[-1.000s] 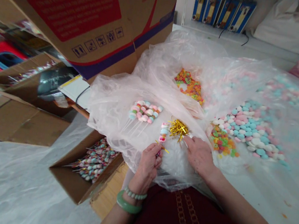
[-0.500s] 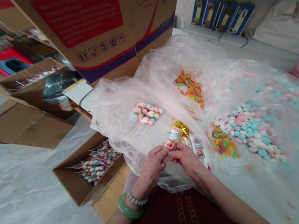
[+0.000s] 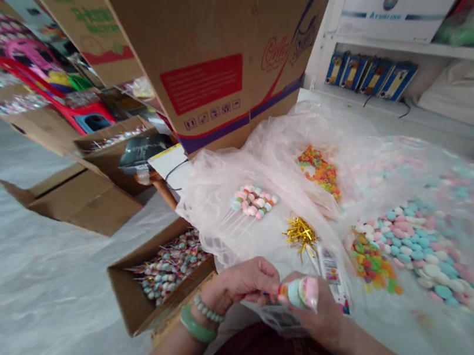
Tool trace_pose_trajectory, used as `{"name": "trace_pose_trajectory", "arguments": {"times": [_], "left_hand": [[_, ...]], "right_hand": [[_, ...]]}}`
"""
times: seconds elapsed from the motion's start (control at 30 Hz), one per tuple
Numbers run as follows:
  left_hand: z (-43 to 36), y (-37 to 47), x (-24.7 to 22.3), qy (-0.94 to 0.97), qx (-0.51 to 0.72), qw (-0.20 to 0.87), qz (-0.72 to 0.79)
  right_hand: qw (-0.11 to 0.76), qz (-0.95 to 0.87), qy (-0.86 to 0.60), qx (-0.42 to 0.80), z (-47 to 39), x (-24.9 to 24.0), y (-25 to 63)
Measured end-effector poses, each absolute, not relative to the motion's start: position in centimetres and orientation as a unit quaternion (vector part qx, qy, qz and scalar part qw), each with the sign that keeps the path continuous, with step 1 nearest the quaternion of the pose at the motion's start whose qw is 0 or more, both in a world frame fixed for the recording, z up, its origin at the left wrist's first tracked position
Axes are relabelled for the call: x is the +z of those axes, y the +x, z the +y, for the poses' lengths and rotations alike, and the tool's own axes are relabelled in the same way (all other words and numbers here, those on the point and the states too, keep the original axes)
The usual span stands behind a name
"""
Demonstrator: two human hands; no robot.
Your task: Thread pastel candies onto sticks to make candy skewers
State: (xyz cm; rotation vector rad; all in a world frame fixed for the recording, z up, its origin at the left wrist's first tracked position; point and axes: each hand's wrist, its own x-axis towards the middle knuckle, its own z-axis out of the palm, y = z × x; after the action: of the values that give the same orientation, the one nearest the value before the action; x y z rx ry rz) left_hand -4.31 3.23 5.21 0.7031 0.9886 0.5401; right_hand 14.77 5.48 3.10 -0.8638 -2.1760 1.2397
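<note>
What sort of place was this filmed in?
Probably a small candy-packing workroom or storeroom: loose sweets are spread on plastic, many candy sticks lie in a box, and a big carton stands close by.

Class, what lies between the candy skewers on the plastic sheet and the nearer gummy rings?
The head view shows gold strips, then a fold of the plastic sheet.

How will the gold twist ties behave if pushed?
The gold twist ties are probably light, being thin strips. They'd likely snag and drag in clumps, since they cross in a loose heap. Single ones may bend easily, looking so narrow.
</note>
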Motion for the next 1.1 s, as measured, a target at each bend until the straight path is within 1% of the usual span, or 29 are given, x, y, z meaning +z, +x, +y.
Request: {"name": "trace_pose_trajectory", "arguments": {"times": [0.07, 0.1, 0.13, 0.17, 0.2, 0.23, 0.27, 0.33, 0.37, 0.4, 0.43, 0.47, 0.5, 0.57, 0.6, 0.63, 0.67, 0.7, 0.73, 0.77, 0.8, 0.83, 0.87, 0.93, 0.97, 1.03, 1.1], "left_hand": [[3.4, -5.1, 6.9, 0.426, 0.208, 0.743, 0.471], [3.4, -5.2, 7.6, 0.471, 0.216, 0.703, 0.487], [3.3, -5.0, 8.1, 0.502, 0.253, 0.648, 0.514], [3.2, -4.4, 8.3, 0.515, 0.312, 0.581, 0.548], [3.1, -3.6, 8.4, 0.506, 0.386, 0.501, 0.586], [2.9, -2.5, 8.3, 0.486, 0.456, 0.423, 0.614], [2.9, -1.4, 8.0, 0.471, 0.504, 0.362, 0.627], [3.0, 0.4, 7.1, 0.459, 0.55, 0.297, 0.632], [3.2, 1.0, 6.5, 0.444, 0.569, 0.288, 0.63], [3.4, 1.2, 5.8, 0.407, 0.591, 0.296, 0.63], [3.5, 1.2, 5.2, 0.351, 0.615, 0.328, 0.625], [3.5, 0.8, 4.5, 0.286, 0.633, 0.385, 0.608], [3.3, 0.3, 3.9, 0.226, 0.633, 0.467, 0.574], [2.5, -0.9, 2.9, 0.163, 0.566, 0.662, 0.464], [1.9, -1.4, 2.5, 0.166, 0.505, 0.746, 0.401], [1.2, -1.9, 2.3, 0.183, 0.44, 0.807, 0.349], [0.6, -2.3, 2.0, 0.206, 0.393, 0.837, 0.32], [0.0, -2.8, 1.9, 0.233, 0.361, 0.846, 0.315], [-0.5, -3.2, 1.8, 0.261, 0.359, 0.83, 0.337], [-0.9, -3.7, 1.8, 0.297, 0.37, 0.798, 0.373], [-1.1, -4.2, 1.7, 0.347, 0.373, 0.754, 0.416], [-1.1, -4.8, 1.8, 0.413, 0.364, 0.693, 0.465], [-1.1, -5.3, 1.8, 0.487, 0.346, 0.618, 0.51], [-1.0, -6.2, 2.3, 0.617, 0.283, 0.45, 0.581], [-1.0, -6.4, 2.6, 0.664, 0.238, 0.364, 0.609], [-1.3, -6.4, 3.4, 0.731, 0.133, 0.203, 0.637], [-2.0, -6.2, 4.3, 0.765, 0.051, 0.077, 0.637]], "right_hand": [[0.175, -0.918, -0.147, 0.325, 5.4, 4.2, 14.8], [0.143, -0.95, -0.089, 0.262, 5.6, 4.8, 14.7], [0.123, -0.967, -0.068, 0.212, 6.1, 5.3, 14.5], [0.116, -0.973, -0.084, 0.183, 6.8, 5.7, 14.1], [0.125, -0.967, -0.13, 0.179, 7.7, 5.9, 13.7], [0.147, -0.948, -0.196, 0.204, 8.8, 6.1, 13.2], [0.192, -0.909, -0.275, 0.248, 9.8, 6.1, 12.6], [0.286, -0.795, -0.373, 0.383, 11.5, 5.8, 11.3], [0.297, -0.765, -0.381, 0.426, 12.0, 5.4, 10.7], [0.304, -0.732, -0.376, 0.48, 12.2, 5.0, 10.3], [0.307, -0.709, -0.364, 0.519, 12.1, 4.6, 10.0], [0.314, -0.7, -0.351, 0.536, 11.9, 4.1, 10.0], [0.326, -0.7, -0.342, 0.536, 11.4, 3.6, 10.1], [0.353, -0.729, -0.335, 0.481, 10.3, 3.0, 11.0], [0.354, -0.754, -0.329, 0.445, 9.7, 2.8, 11.5], [0.342, -0.781, -0.317, 0.416, 9.2, 2.8, 12.0], [0.321, -0.805, -0.301, 0.398, 8.7, 2.8, 12.4], [0.298, -0.822, -0.289, 0.389, 8.2, 2.9, 12.6], [0.271, -0.836, -0.28, 0.386, 7.8, 3.0, 12.5], [0.252, -0.831, -0.293, 0.399, 7.6, 2.9, 12.3], [0.242, -0.797, -0.336, 0.44, 7.5, 2.8, 12.0], [0.214, -0.738, -0.379, 0.516, 7.4, 2.5, 11.6], [0.166, -0.66, -0.397, 0.616, 7.5, 2.2, 11.2], [0.064, -0.512, -0.359, 0.778, 7.6, 1.5, 10.7], [0.034, -0.461, -0.331, 0.823, 7.5, 1.2, 10.6], [0.012, -0.453, -0.304, 0.838, 7.1, 1.3, 10.7], [0.024, -0.551, -0.313, 0.773, 6.5, 1.9, 11.2]]}}
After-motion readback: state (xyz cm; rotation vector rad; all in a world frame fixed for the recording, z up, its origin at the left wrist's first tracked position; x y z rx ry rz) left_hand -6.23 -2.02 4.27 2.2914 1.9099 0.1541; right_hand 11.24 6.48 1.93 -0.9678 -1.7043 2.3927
